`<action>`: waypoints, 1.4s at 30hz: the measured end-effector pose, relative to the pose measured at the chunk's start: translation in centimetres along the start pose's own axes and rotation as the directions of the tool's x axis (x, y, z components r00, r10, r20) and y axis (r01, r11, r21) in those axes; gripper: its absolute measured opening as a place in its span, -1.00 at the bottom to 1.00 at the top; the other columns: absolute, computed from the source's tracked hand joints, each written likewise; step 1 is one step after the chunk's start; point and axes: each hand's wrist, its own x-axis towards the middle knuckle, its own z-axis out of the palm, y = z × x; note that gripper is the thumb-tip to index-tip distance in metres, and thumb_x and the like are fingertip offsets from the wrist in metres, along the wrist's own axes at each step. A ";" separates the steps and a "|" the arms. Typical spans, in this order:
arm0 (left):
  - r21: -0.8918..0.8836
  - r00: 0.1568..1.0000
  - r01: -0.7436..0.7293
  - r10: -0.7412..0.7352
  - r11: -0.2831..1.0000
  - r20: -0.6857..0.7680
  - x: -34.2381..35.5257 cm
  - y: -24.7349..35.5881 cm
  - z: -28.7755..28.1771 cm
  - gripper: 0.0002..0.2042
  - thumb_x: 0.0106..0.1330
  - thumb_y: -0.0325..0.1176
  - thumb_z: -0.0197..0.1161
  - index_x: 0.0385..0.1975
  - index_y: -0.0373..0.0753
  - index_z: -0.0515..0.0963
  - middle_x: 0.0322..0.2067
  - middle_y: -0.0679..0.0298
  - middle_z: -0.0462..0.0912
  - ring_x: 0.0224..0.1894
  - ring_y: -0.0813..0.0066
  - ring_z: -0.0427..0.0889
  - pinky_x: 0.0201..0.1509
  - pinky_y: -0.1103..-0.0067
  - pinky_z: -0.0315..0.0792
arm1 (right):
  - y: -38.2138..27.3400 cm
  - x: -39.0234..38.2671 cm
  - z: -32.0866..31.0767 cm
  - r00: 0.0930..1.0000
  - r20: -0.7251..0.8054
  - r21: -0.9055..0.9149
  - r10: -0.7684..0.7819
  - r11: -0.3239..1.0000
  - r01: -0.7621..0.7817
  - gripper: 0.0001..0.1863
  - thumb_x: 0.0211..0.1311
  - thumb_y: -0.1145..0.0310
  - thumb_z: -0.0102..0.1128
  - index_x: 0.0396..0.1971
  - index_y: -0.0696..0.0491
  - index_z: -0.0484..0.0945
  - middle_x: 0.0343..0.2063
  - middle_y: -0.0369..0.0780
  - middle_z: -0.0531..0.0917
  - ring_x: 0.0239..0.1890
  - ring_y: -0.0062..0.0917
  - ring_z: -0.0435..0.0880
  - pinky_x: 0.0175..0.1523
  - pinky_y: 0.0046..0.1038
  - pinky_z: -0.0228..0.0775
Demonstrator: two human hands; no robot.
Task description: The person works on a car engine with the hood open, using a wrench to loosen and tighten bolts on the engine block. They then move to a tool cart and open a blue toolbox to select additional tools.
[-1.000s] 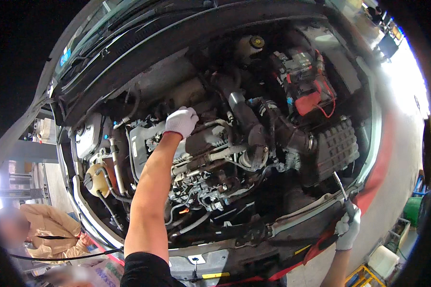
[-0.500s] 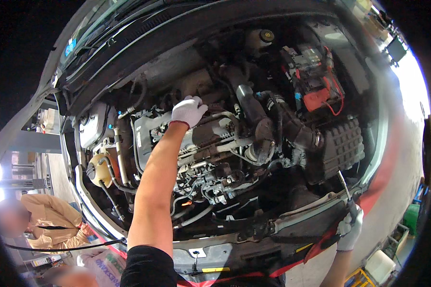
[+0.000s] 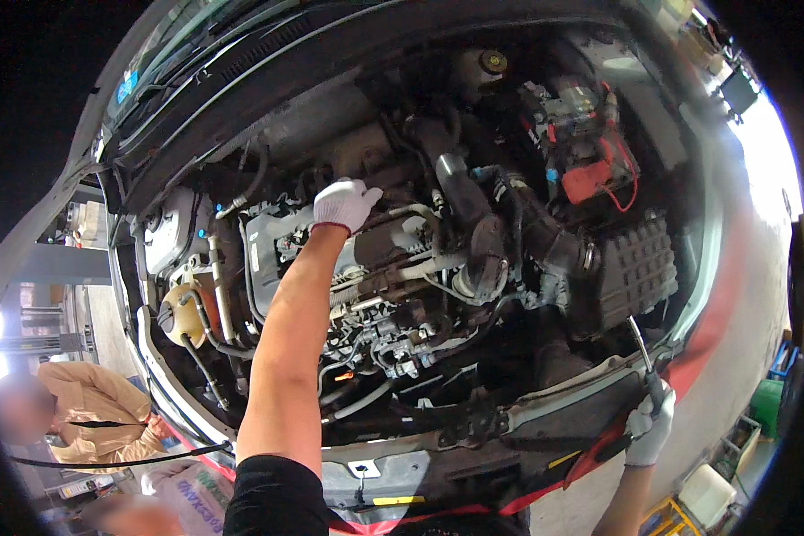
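Head view: left hand [image 3: 344,204], white-gloved, reaches deep into the engine bay [image 3: 438,268], arm fully extended, fingers curled down on the top of the engine [image 3: 366,255]; cannot tell if they grip anything. Right hand [image 3: 649,429] rests low at the front edge of the bay, fingers clenched around a screwdriver [image 3: 643,353]. Its shaft points up-left toward the engine, well apart from the left hand.

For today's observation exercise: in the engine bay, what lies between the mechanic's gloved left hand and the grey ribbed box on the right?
In the head view, between the left hand and the ribbed box lies a thick black intake hose.
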 end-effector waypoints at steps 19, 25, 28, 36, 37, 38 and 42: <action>-0.006 0.990 -0.021 0.020 1.000 -0.138 -1.1 -0.3 1.2 -0.65 0.34 0.01 0.16 -0.23 -0.11 0.73 -0.17 -0.03 0.69 -0.09 0.00 0.70 0.02 0.21 0.57 | 0.4 0.5 -0.8 1.000 -0.022 0.032 0.012 0.999 -0.011 -0.55 0.61 -0.04 -0.13 0.09 0.04 0.49 -0.69 -0.45 0.34 -0.82 -0.76 0.13 -0.74 -0.61 0.00; 0.093 0.994 0.106 -0.104 0.990 -0.027 0.3 0.7 0.2 -0.63 0.38 0.00 0.14 -0.07 -0.10 0.70 -0.03 -0.05 0.64 0.01 -0.01 0.66 0.15 0.25 0.52 | 0.6 0.8 -1.0 0.999 -0.043 0.065 0.024 0.998 -0.021 -0.55 0.61 -0.05 -0.13 0.06 0.03 0.50 -0.68 -0.45 0.34 -0.82 -0.75 0.14 -0.74 -0.61 0.02; -0.053 0.994 -0.015 0.009 0.998 -0.112 -1.0 -0.1 0.5 -0.63 0.38 0.00 0.13 -0.11 -0.11 0.72 -0.06 -0.04 0.67 0.02 -0.01 0.66 0.14 0.23 0.52 | 0.3 0.5 -0.8 1.000 -0.006 0.068 0.019 0.998 -0.019 -0.55 0.61 -0.05 -0.15 0.05 0.02 0.51 -0.68 -0.45 0.34 -0.82 -0.75 0.14 -0.74 -0.61 0.02; 0.064 0.993 0.069 -0.062 0.996 -0.098 -1.0 1.2 0.0 -0.63 0.36 0.01 0.17 -0.11 -0.14 0.71 -0.06 -0.01 0.67 -0.02 0.00 0.68 0.09 0.21 0.55 | 0.3 0.4 -0.7 0.997 -0.069 0.038 0.027 0.999 -0.024 -0.50 0.64 -0.06 -0.23 0.09 0.01 0.54 -0.71 -0.46 0.32 -0.87 -0.75 0.12 -0.80 -0.61 0.01; -0.027 0.986 -0.019 0.014 0.999 -0.166 -1.3 0.9 0.3 -0.64 0.37 -0.02 0.16 -0.11 -0.13 0.71 -0.06 -0.01 0.67 -0.04 0.00 0.68 0.09 0.21 0.55 | 0.3 0.5 -0.8 0.998 -0.047 0.041 0.031 0.999 -0.029 -0.50 0.64 -0.06 -0.23 0.10 0.01 0.54 -0.71 -0.46 0.32 -0.87 -0.75 0.12 -0.79 -0.60 0.01; -0.034 0.990 -0.043 0.038 0.998 -0.132 -1.0 0.4 0.5 -0.64 0.37 -0.02 0.16 -0.11 -0.14 0.71 -0.06 -0.01 0.66 -0.04 0.00 0.69 0.08 0.21 0.56 | 0.1 0.5 -0.8 0.999 -0.027 0.044 0.036 0.998 -0.035 -0.51 0.64 -0.05 -0.23 0.10 0.01 0.54 -0.71 -0.46 0.32 -0.87 -0.75 0.12 -0.79 -0.60 0.02; 0.031 1.000 0.019 -0.019 0.999 0.004 0.0 0.2 0.2 -0.65 0.39 -0.05 0.12 -0.07 -0.11 0.72 -0.03 -0.04 0.66 -0.02 0.01 0.68 0.10 0.24 0.56 | 0.1 0.5 0.0 0.998 -0.060 0.012 0.037 0.999 -0.036 -0.50 0.64 -0.06 -0.23 0.10 0.01 0.54 -0.70 -0.47 0.32 -0.86 -0.75 0.11 -0.78 -0.61 0.03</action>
